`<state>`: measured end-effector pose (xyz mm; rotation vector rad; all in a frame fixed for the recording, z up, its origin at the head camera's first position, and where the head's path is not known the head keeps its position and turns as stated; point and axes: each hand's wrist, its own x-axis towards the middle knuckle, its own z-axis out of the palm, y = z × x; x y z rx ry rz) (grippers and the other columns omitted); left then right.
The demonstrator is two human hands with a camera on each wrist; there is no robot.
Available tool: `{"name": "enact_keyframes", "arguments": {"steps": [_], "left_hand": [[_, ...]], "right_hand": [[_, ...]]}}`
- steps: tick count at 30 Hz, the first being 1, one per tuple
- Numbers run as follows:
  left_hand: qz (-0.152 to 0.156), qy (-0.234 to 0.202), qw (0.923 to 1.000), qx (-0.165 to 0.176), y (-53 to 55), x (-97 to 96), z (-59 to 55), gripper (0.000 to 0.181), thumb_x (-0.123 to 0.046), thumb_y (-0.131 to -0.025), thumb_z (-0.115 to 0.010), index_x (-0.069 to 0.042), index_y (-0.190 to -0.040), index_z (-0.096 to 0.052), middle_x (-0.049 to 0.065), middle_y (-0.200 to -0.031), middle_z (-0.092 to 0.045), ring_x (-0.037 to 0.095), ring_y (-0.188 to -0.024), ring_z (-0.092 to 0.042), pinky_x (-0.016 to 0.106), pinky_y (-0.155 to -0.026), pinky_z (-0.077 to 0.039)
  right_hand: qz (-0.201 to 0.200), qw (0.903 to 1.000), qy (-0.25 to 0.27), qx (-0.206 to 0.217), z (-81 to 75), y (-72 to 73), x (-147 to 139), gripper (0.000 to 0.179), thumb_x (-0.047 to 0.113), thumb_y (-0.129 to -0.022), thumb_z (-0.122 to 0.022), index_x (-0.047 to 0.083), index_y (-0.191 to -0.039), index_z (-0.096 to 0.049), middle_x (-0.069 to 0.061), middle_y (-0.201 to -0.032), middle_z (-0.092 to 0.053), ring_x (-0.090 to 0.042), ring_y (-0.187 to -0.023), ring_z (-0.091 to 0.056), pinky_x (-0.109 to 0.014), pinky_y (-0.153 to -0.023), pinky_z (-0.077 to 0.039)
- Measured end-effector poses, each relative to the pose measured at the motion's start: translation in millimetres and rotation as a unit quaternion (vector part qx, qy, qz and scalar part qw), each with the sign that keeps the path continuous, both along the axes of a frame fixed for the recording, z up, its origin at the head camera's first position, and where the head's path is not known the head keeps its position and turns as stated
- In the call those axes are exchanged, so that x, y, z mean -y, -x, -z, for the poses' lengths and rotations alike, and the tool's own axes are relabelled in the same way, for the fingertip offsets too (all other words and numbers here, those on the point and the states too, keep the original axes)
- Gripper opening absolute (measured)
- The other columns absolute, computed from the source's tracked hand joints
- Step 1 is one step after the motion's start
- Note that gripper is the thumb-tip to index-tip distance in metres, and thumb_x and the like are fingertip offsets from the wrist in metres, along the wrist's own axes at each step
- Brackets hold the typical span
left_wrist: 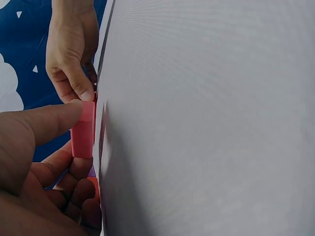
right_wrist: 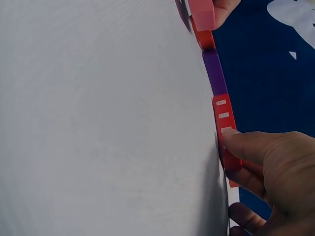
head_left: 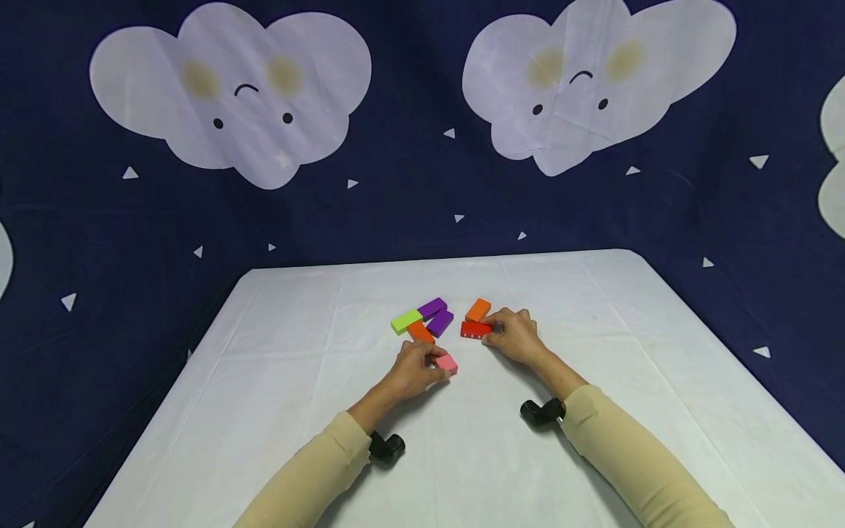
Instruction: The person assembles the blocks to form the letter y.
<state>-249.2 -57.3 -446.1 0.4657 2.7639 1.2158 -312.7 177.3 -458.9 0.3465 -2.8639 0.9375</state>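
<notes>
My left hand (head_left: 411,370) pinches a small pink block (head_left: 447,364) between thumb and fingers, close over the white table. In the left wrist view, the thumb lies against one end of the pink block (left_wrist: 82,132). Farther right, my right hand (head_left: 517,336) pinches the right part of a red block (head_left: 475,330) lying at the table surface. White marks run along the side of the red block (right_wrist: 223,109) in the right wrist view, with the thumb over some of them. An orange block (head_left: 478,309) lies just behind it.
Left of the red block lies a loose cluster: a lime green block (head_left: 405,321), two purple blocks, one at the back (head_left: 432,308) and one in front (head_left: 440,323), and an orange block (head_left: 421,332). A dark blue cloth with clouds (head_left: 231,95) hangs behind the white table (head_left: 297,440).
</notes>
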Motion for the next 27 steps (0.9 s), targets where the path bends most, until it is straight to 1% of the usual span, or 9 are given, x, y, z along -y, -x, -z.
{"name": "enact_keyframes", "arguments": {"steps": [3, 6, 12, 18, 22, 27], "left_hand": [[0.0, -0.007, 1.0, -0.006, -1.2, -0.5, -0.9, 0.036, -0.015, -0.076, -0.076, -0.005, -0.11, -0.068, 0.008, -0.1, -0.061, 0.017, -0.094, -0.044, 0.026, -0.076, -0.037], [-0.003, -0.013, 0.9999, -0.003, -2.3, -0.7, -2.3, 0.035, -0.016, -0.077, -0.076, -0.006, -0.11, -0.068, 0.007, -0.098, -0.06, 0.017, -0.095, -0.044, 0.025, -0.076, -0.037], [-0.015, -0.022, 0.9995, 0.018, -4.4, 0.2, -4.9, 0.035, -0.017, -0.078, -0.075, -0.007, -0.11, -0.068, 0.006, -0.098, -0.057, 0.017, -0.095, -0.043, 0.026, -0.075, -0.037], [-0.024, -0.025, 0.9986, 0.041, -7.2, 1.9, -7.3, 0.035, -0.018, -0.079, -0.074, -0.008, -0.111, -0.067, 0.004, -0.096, -0.055, 0.017, -0.094, -0.042, 0.026, -0.074, -0.037], [-0.025, -0.033, 0.9983, 0.04, -10.3, 2.7, -8.7, 0.035, -0.018, -0.079, -0.074, -0.008, -0.111, -0.066, 0.005, -0.096, -0.055, 0.018, -0.096, -0.042, 0.026, -0.074, -0.037], [-0.024, -0.038, 0.9984, 0.035, -14.5, 3.3, -9.2, 0.035, -0.017, -0.079, -0.074, -0.007, -0.111, -0.066, 0.006, -0.096, -0.056, 0.018, -0.094, -0.042, 0.026, -0.073, -0.036]], "right_hand": [[-0.002, 1.0, 0.003, 0.002, -0.7, -0.3, -1.0, 0.035, 0.022, -0.075, -0.073, 0.016, -0.109, -0.071, -0.006, -0.113, -0.067, -0.029, -0.097, -0.045, -0.042, -0.081, -0.029], [-0.002, 0.9999, 0.01, 0.008, -1.9, -0.7, -2.7, 0.034, 0.022, -0.076, -0.073, 0.016, -0.109, -0.071, -0.006, -0.114, -0.066, -0.029, -0.097, -0.045, -0.043, -0.082, -0.029], [-0.007, 0.9996, 0.02, 0.019, -4.0, -2.2, -7.0, 0.032, 0.022, -0.078, -0.073, 0.018, -0.109, -0.07, -0.006, -0.114, -0.066, -0.026, -0.094, -0.044, -0.04, -0.081, -0.029], [-0.019, 0.9993, 0.027, 0.016, -5.0, -3.5, -11.2, 0.032, 0.022, -0.078, -0.073, 0.018, -0.109, -0.071, -0.006, -0.112, -0.067, -0.025, -0.09, -0.043, -0.036, -0.076, -0.028], [-0.025, 0.9992, 0.028, 0.012, -4.7, -4.1, -13.1, 0.031, 0.021, -0.078, -0.073, 0.019, -0.109, -0.071, -0.006, -0.11, -0.067, -0.023, -0.087, -0.041, -0.034, -0.074, -0.027], [-0.035, 0.9987, 0.034, 0.016, -5.5, -7.1, -15.0, 0.031, 0.019, -0.078, -0.073, 0.019, -0.109, -0.071, -0.006, -0.108, -0.066, -0.023, -0.089, -0.04, -0.032, -0.074, -0.027]]}}
